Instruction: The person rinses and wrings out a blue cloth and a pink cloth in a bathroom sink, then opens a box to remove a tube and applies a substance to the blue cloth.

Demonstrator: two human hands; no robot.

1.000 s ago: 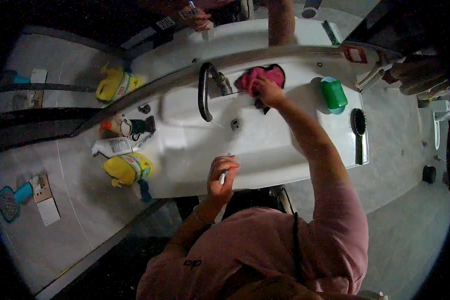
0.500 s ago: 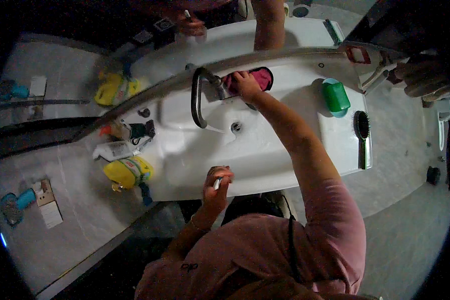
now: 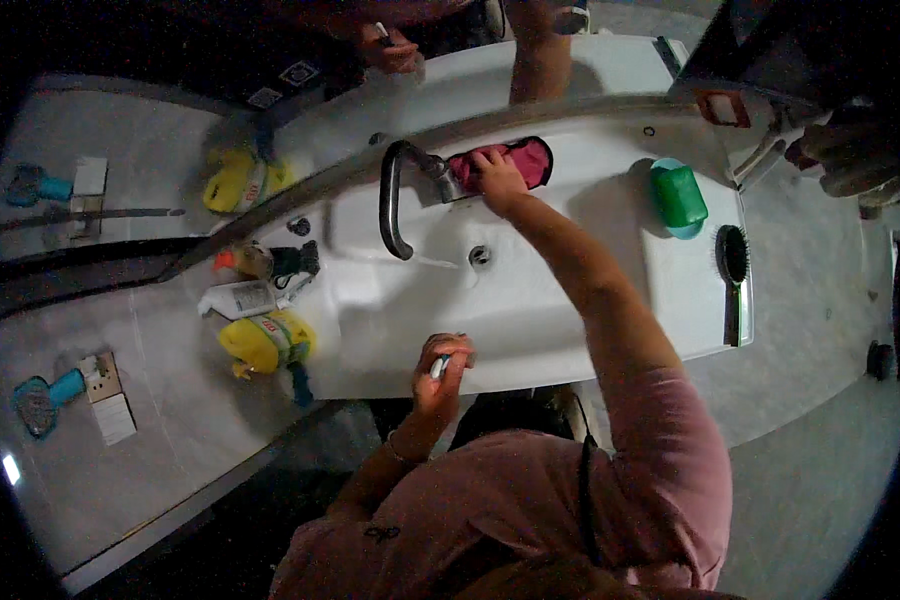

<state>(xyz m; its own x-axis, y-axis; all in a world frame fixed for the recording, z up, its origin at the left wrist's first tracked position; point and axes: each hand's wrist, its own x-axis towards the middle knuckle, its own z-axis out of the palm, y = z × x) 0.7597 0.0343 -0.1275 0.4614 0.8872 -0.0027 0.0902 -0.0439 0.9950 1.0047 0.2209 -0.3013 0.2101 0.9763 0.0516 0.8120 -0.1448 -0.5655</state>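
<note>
Behind the faucet (image 3: 394, 200), my right hand (image 3: 500, 182) grips a dark pink pouch with black trim (image 3: 532, 160) lying on the sink's back ledge. Its fingers bend over the fabric; whatever is inside the pouch cannot be seen. My left hand (image 3: 443, 362), over the front rim of the white sink (image 3: 530, 350), is closed around a slim white stick-like thing (image 3: 438, 368). Most of that thing is hidden by the fingers, so its kind is unclear. A thin pale streak, seemingly water, leaves the spout toward the drain (image 3: 479, 257).
On the right ledge are a green soap box (image 3: 680, 196) and a black hairbrush (image 3: 733, 256). Left of the basin lie a yellow package (image 3: 266, 342), a white bottle (image 3: 238, 299) and other small items. A mirror (image 3: 450, 75) runs along the back.
My right hand has shifted slightly on the pouch and its fingers reach further over it. My left hand stays in about the same place. The whole view has shifted slightly.
</note>
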